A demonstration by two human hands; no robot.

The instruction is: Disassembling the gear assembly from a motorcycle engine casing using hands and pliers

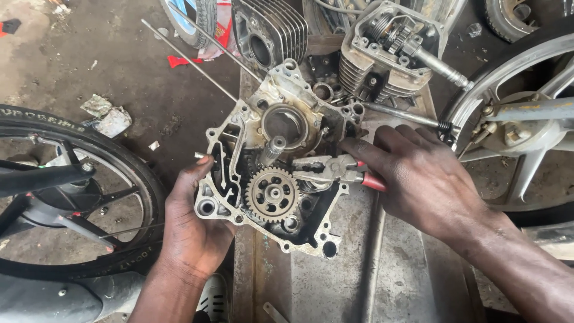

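Greasy workshop floor, steel desk [394,263] mid-frame. Crankcase half [281,173] lying flat at centre: heavy, rigid, oily, likely slippery; best gripped at rim. Left hand [191,227] clasping left edge. Right hand [418,179] grasping red-handled pliers [335,170] inside casing, beside gear [272,194].

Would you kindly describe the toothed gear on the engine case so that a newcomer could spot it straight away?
Start at the grey metal engine case lying on the rusty bench between the two hands. In its lower middle, just right of the left hand, sits the gear. It is the only round part there with teeth around its rim and a ring of small holes in its face.
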